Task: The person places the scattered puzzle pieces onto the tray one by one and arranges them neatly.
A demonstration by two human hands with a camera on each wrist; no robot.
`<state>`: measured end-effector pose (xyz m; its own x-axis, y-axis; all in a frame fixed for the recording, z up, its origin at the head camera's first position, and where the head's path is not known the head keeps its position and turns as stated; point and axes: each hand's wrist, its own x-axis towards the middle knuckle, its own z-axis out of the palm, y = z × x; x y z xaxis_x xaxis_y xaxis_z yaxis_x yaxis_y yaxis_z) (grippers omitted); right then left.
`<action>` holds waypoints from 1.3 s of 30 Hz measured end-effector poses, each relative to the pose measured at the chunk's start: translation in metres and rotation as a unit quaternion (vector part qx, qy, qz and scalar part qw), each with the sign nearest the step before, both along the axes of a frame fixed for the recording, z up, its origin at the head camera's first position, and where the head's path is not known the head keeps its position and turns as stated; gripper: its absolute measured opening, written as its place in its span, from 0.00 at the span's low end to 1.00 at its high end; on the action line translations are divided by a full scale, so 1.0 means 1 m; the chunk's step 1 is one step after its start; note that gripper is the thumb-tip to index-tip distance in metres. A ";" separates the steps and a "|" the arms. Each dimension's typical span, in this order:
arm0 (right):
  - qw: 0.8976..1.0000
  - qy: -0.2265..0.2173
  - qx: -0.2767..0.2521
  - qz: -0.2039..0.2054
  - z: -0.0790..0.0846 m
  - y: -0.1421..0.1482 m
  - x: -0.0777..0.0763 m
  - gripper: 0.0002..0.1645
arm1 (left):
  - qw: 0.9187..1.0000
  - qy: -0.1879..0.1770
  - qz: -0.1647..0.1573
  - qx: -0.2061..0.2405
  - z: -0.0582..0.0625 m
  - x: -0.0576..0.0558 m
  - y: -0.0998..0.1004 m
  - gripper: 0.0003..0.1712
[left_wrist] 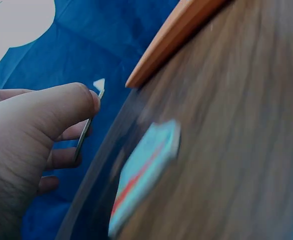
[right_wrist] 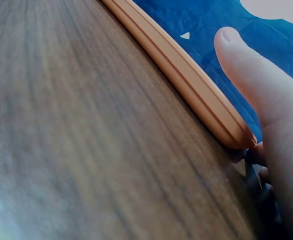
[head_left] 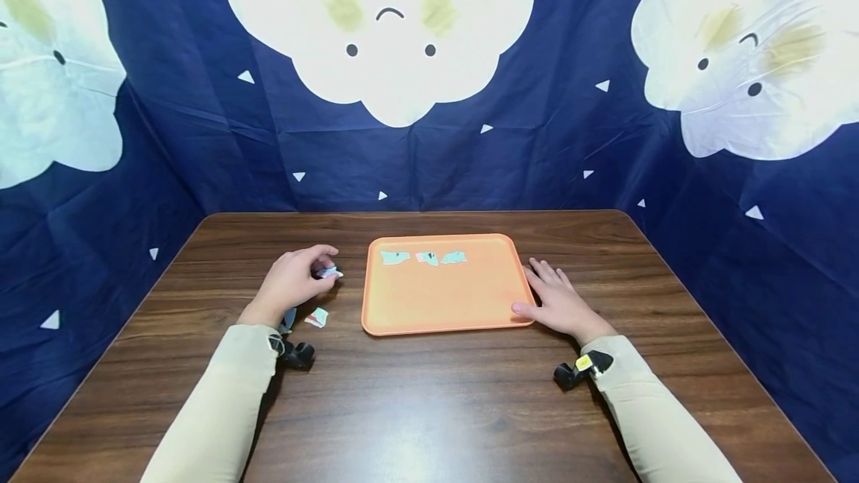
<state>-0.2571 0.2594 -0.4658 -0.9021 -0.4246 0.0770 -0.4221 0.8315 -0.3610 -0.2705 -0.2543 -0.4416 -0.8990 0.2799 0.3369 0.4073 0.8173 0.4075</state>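
Left-centre of frame: my left hand (head_left: 290, 280) pinches a thin, irregular pale-blue piece (head_left: 329, 273), just left of the orange rectangular tray (head_left: 446, 295). My right hand (head_left: 561, 302), fingers spread, touches its right edge.

A wood-grain bench (head_left: 470, 379) in dark brown, its far corners rounded, stands before creased navy fabric (head_left: 564, 147) that hangs behind its far edge and along its left and right edges. An upside-down white cloud (head_left: 389, 36) with a face tops the far edge, more clouds (head_left: 731, 106) flank it, small white triangles (head_left: 298, 177) dot the cloth, and pale glare (head_left: 416, 431) lies toward the near edge.
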 end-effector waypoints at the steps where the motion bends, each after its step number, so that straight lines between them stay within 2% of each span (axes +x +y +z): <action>1: 1.000 0.000 0.001 0.000 0.000 0.000 0.000 0.56 | 1.000 0.005 -0.005 0.003 0.000 -0.001 0.004 0.25; 14: 1.000 -0.008 0.005 -0.005 -0.002 0.000 -0.003 0.57 | 0.999 -0.004 -0.040 0.031 0.007 -0.020 0.050 0.25; 20: 1.000 -0.009 0.007 -0.004 -0.002 0.000 -0.002 0.57 | 0.996 0.002 -0.071 0.063 0.008 -0.029 0.070 0.27; 27: 1.000 -0.006 0.004 -0.002 -0.001 0.000 -0.001 0.57 | 0.991 -0.029 -0.094 0.096 0.010 -0.038 0.094 0.28; 39: 1.000 -0.005 0.002 -0.001 -0.001 0.001 -0.001 0.57 | 0.989 -0.047 -0.107 0.091 0.008 -0.051 0.128 0.26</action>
<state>-0.2584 0.2604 -0.4671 -0.9035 -0.4235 0.0665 -0.4173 0.8334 -0.3625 -0.3215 -0.1258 -0.4333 -0.8555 0.4093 0.3172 0.5162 0.6256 0.5850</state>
